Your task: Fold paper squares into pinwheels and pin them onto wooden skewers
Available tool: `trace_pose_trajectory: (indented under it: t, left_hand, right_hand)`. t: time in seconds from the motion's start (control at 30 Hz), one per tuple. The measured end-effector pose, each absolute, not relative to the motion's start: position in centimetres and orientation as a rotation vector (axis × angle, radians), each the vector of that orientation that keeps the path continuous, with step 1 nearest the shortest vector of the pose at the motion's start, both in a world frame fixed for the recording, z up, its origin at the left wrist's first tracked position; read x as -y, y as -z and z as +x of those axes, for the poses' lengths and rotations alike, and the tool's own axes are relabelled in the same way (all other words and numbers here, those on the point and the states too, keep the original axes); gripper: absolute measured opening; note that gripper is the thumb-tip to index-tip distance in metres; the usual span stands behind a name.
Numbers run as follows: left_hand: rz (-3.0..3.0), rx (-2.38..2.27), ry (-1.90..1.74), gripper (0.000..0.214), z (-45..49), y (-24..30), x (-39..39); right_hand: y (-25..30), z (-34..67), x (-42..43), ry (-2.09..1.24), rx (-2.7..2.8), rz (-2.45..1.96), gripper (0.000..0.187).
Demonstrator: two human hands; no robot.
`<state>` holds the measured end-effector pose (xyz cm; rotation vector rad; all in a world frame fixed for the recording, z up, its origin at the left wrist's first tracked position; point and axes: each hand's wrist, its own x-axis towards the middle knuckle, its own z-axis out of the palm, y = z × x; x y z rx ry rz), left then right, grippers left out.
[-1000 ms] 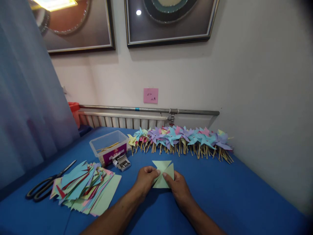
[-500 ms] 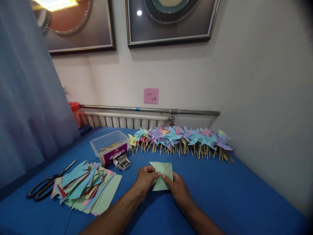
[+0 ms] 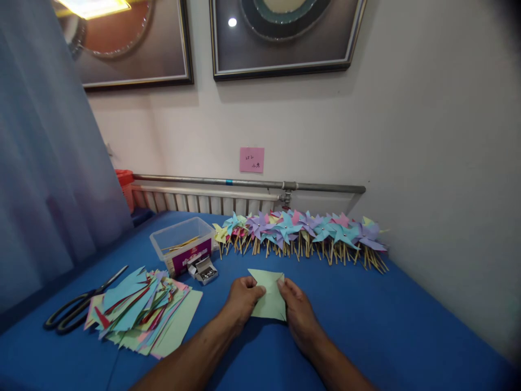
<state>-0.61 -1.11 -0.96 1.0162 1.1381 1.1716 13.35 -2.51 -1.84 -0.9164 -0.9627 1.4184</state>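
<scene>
A pale green paper square (image 3: 269, 301), with slits running in from its corners, is held up between my hands over the blue-covered table. My left hand (image 3: 243, 297) pinches its left side, thumb on top and fingers behind. At the upper right corner my right hand (image 3: 296, 304) grips the paper between thumb and fingers. To the left lies a pile of cut coloured paper (image 3: 142, 309). Finished paper pinwheels (image 3: 287, 227) on thin sticks lie in a row behind my hands.
Scissors (image 3: 77, 308) lie left of the paper pile. A clear plastic box (image 3: 163, 243) holds thin sticks, and a small open carton (image 3: 204, 271) of tiny metal pieces stands beside it. A pipe (image 3: 325, 187) runs along the wall behind; a curtain (image 3: 52, 152) hangs at left.
My right thumb has moved from the middle of the green paper out to its upper right corner. The flap there no longer folds inward. My left hand stays nearly still.
</scene>
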Motion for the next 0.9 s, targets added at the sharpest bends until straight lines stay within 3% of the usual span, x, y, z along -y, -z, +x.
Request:
trace_pose_trajectory:
  t: [0.33, 0.9]
  left_hand:
    - [1.184, -1.211, -1.095, 0.021, -0.5, 1.4, 1.2]
    - [1.097, -1.172, -1.102, 0.028, -0.4, 0.9, 1.4]
  right_hand:
    - [0.3, 13.7, 3.0, -1.538, 0.866, -0.877, 0.038]
    - [1.9, 13.4, 2.3, -1.399, 0.964, -1.016, 0.050]
